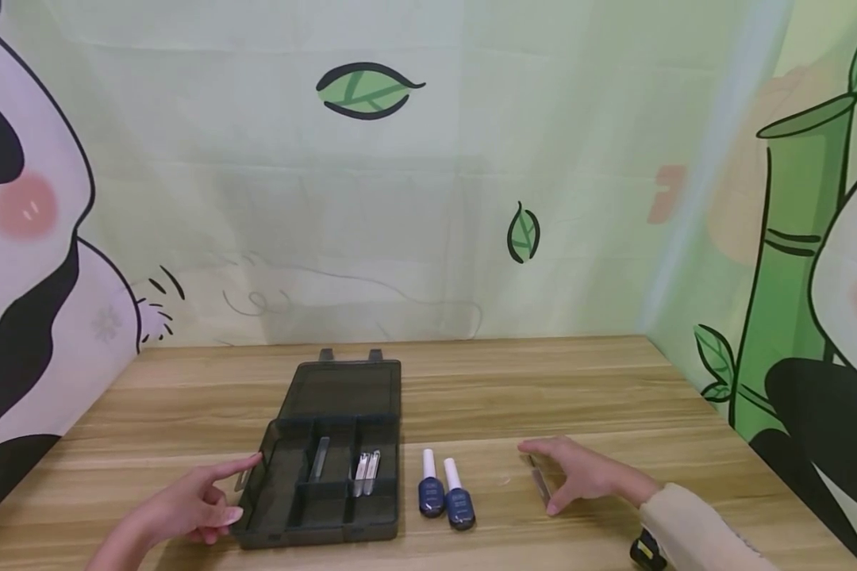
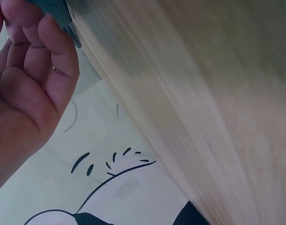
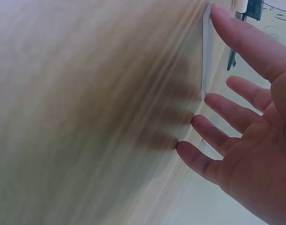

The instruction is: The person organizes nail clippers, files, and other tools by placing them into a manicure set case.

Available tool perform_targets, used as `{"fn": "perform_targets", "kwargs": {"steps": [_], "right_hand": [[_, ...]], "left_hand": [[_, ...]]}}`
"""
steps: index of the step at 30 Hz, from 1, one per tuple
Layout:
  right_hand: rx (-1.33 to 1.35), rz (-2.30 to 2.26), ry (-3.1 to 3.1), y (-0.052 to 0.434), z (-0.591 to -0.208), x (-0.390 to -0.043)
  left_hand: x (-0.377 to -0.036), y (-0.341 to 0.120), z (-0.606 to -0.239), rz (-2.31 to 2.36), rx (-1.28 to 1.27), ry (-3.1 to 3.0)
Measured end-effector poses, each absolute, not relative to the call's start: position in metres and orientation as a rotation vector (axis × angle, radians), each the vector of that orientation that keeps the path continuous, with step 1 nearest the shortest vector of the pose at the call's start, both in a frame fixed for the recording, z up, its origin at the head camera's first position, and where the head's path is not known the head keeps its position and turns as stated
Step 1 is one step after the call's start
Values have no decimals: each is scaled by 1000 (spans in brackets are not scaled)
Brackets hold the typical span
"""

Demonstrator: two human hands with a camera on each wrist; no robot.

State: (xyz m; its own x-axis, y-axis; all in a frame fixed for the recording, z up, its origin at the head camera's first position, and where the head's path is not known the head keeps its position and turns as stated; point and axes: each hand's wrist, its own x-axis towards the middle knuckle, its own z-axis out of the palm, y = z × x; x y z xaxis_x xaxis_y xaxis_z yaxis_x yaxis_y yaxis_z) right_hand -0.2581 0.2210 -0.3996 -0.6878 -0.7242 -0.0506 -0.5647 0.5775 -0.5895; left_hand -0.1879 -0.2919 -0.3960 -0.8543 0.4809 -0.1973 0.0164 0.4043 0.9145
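My left hand (image 1: 193,500) is at the left side of a dark see-through plastic case (image 1: 314,535). Its index finger is stretched to the case's rim and the thumb lies by the near corner; the other fingers are bent. Between thumb and index finger shows a small thin metallic piece (image 1: 241,479), partly hidden. My right hand (image 1: 586,473) spreads over a narrow flat strip like a nail file (image 1: 539,480) on the table. In the right wrist view, thumb and fingertips stand right at the two ends of the strip (image 3: 206,51).
Inside the open case lie several nail clippers (image 1: 367,473) and another narrow strip (image 1: 320,458). Two dark blue nail polish bottles (image 1: 446,498) with white caps stand between case and right hand. A black and yellow object (image 1: 646,551) sits by the right sleeve (image 1: 693,527).
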Motion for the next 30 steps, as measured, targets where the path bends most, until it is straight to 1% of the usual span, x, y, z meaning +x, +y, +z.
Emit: {"fn": "perform_targets", "kwargs": {"steps": [13,26,30], "right_hand": [[-1066,-713,2595,220,-398,-256],[-1017,-718,2581,217,-396,-256],[-996,-788,2592,216,-398,-257]], "left_hand": [[-188,-291,-396,1459,433,2239],[-188,-291,-397,1458,420,2241],[-187,-290,-397,1436,407,2268]]}}
